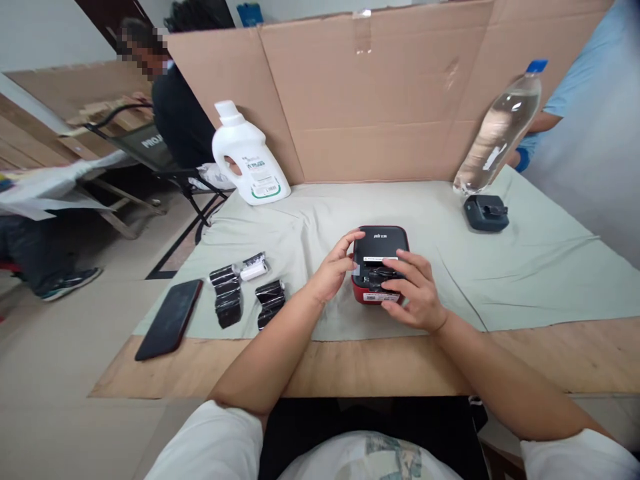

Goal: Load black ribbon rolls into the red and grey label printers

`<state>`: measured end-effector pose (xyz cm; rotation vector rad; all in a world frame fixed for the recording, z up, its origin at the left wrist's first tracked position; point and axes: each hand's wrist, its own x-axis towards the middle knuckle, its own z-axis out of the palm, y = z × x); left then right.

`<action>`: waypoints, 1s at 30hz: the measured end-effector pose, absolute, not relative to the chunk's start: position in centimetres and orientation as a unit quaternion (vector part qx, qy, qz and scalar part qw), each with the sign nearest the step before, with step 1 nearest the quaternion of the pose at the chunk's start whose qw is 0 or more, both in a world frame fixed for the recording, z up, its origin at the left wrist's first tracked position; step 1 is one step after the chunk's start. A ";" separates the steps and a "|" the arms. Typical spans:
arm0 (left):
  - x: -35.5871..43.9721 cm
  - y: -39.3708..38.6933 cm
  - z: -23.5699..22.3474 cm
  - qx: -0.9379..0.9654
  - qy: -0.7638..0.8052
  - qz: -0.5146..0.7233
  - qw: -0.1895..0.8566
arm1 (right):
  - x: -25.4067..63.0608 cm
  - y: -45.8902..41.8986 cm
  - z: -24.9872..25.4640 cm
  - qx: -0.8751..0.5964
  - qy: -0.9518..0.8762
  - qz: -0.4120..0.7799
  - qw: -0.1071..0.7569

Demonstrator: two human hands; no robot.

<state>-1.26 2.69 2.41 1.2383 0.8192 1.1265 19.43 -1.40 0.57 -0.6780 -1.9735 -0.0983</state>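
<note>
- Head view: a black-and-red box (380, 244) sits on a pale cloth (415, 207) spread over the desk (360, 367), near its front edge, between both hands.
- Left grip (331, 272): thumb and fingers parted, fingertips against the left side of the box.
- Right grip (419, 295): fingers bent over the front of the box, at a dark bundle (379, 276) in its recess; cannot tell whether they pinch it.
- Left of the box: two black wrapped packs (226, 295), (270, 300), plus a white cylinder (254, 269) in clear wrap beside the first.
- Phone (169, 320): face up at the left front corner, partly on bare wood.
- Rear left: white jug (253, 160), before a cardboard screen (380, 107).
- Rear right: clear bottle (503, 130) with blue cap, tilted; dark block (486, 213) just in front of it.
- Beyond, left: a seated person (177, 113) in dark clothing.
</note>
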 end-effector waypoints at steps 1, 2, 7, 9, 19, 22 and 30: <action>-1.2 2.7 2.1 0.533 0.338 0.485 0.605 | 19.3 -1.6 0.4 -0.267 -0.821 -0.068 0.500; -1.1 2.7 1.8 0.535 0.334 0.483 0.607 | 19.1 -1.7 0.1 -0.259 -0.821 -0.088 0.500; -0.9 2.3 1.5 0.539 0.356 0.468 0.604 | 18.8 -1.1 -0.6 -0.246 -0.814 -0.133 0.509; -0.8 2.3 1.5 0.532 0.363 0.474 0.600 | 18.7 -1.1 -0.7 -0.248 -0.813 -0.141 0.508; 0.5 2.4 0.3 0.563 0.420 0.493 0.513 | 18.5 -1.2 -1.8 -0.280 -0.813 -0.107 0.499; 0.6 2.3 0.4 0.562 0.456 0.481 0.495 | 18.6 -1.1 -2.2 -0.301 -0.821 -0.069 0.480; 0.6 1.6 -0.1 0.505 0.400 0.504 0.575 | 18.1 -2.8 1.3 -0.286 -0.813 -0.010 0.507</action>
